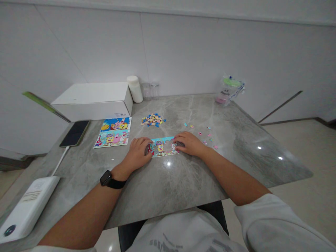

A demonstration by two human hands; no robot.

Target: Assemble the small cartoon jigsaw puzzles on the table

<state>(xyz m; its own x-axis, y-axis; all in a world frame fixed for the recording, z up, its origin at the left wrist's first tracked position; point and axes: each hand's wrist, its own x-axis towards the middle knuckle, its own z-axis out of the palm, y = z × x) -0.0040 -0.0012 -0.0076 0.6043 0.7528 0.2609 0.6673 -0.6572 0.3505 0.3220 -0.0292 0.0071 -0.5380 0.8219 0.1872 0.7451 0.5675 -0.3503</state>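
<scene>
A small assembled jigsaw puzzle [163,146] with cartoon figures lies flat on the grey marble table [168,182]. My left hand [137,152] rests on its left end, fingers curled down against the edge. My right hand [189,143] lies on its right end, fingers bent and pressing on the pieces. Whether either hand pinches a loose piece is hidden. A heap of loose puzzle pieces [153,119] sits just beyond the puzzle. A few scattered pieces [207,137] lie to the right of my right hand.
Two printed cartoon pictures [114,132] lie left of the puzzle. Behind them stands a white box [94,100], with a white bottle [134,89] and clear jars [150,90] beside it. A phone [75,133], a white power bank [27,206] and a bagged item [229,90] sit at the edges.
</scene>
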